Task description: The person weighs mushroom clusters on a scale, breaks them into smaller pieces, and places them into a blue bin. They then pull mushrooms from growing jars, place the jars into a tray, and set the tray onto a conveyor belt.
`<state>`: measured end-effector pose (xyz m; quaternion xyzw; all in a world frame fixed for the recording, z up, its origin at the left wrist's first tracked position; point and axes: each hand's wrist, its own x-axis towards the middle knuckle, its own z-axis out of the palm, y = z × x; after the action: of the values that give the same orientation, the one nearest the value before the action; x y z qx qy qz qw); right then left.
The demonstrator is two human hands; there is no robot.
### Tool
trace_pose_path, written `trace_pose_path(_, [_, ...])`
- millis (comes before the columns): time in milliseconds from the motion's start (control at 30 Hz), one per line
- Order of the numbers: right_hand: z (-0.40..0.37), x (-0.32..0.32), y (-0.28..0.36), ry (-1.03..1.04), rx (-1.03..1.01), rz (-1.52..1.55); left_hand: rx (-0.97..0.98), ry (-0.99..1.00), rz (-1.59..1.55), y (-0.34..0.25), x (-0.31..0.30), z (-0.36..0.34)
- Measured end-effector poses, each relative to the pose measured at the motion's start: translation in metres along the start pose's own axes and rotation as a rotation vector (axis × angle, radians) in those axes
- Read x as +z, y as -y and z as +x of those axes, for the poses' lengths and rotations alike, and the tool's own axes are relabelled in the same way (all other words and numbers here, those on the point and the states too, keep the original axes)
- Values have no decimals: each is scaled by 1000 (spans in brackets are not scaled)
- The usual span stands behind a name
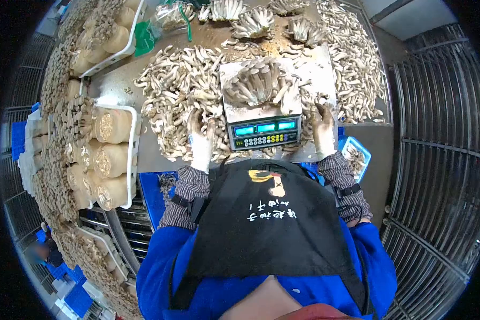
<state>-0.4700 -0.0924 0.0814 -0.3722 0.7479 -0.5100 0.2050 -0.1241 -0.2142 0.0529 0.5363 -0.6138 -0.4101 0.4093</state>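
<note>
A grey electronic scale with lit blue displays stands at the near edge of the metal table, and a heap of pale mushrooms rests on its pan. My left hand, in a dirty white glove, lies on the loose mushrooms piled left of the scale, fingers spread. My right hand, gloved too, rests on mushrooms just right of the scale. Neither hand clearly grips anything.
White trays of bagged mushroom blocks stand at the left. More mushroom clusters and a long loose pile cover the table's far and right parts. A blue crate sits at the right. Wire racks flank me.
</note>
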Motion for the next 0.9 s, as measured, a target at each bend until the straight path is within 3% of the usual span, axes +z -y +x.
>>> trace_pose_path(67, [1, 2, -9, 14, 70, -136, -6, -1, 40, 0, -2, 1])
trace_pose_path(133, [0, 5, 6, 65, 160, -140, 133, -7, 246, 2, -4, 2])
trace_pose_path(200, [-2, 11, 13, 46, 80, -248, 65, 11, 138, 0, -4, 1])
trace_pose_path(233, [-3, 13, 23, 74, 171, -149, -3, 28, 31, -3, -4, 0])
trace_pose_path(333, [10, 29, 29, 137, 218, -259, 93, 14, 165, -11, -4, -2])
trace_pose_path(400, [12, 48, 39, 83, 161, -242, 33, 38, 82, -17, -1, -2])
trace_pose_path(467, [21, 59, 59, 169, 156, -181, -20, 68, -1, -18, 5, 1])
trace_pose_path(500, [33, 62, 42, 380, 125, -295, -54, 87, -76, -12, 10, 3])
trace_pose_path(533, [38, 67, 24, 375, 122, -292, -87, 106, -151, -11, 14, 5])
trace_pose_path(600, [49, 82, -13, 454, -157, -291, -147, 130, -176, -34, 18, 7])
trace_pose_path(633, [51, 88, -16, 325, -426, -230, -181, 134, -175, -37, 21, 10])
trace_pose_path(667, [48, 83, -22, 471, -455, -756, -220, 138, -174, -39, 23, 12])
trace_pose_path(700, [50, 83, -25, 449, -318, -677, -283, 182, -177, -50, 21, 15])
trace_pose_path(733, [50, 81, -7, 427, -180, -596, -143, 148, -193, -63, 23, 16])
trace_pose_path(767, [46, 78, 12, 356, 127, -177, -157, 162, -253, -57, 27, 19])
trace_pose_path(833, [43, 62, 52, 359, 99, -158, -137, 193, -246, -42, 36, 24])
trace_pose_path(900, [46, 57, 47, 383, 89, -146, -244, 238, -389, -54, 44, 25])
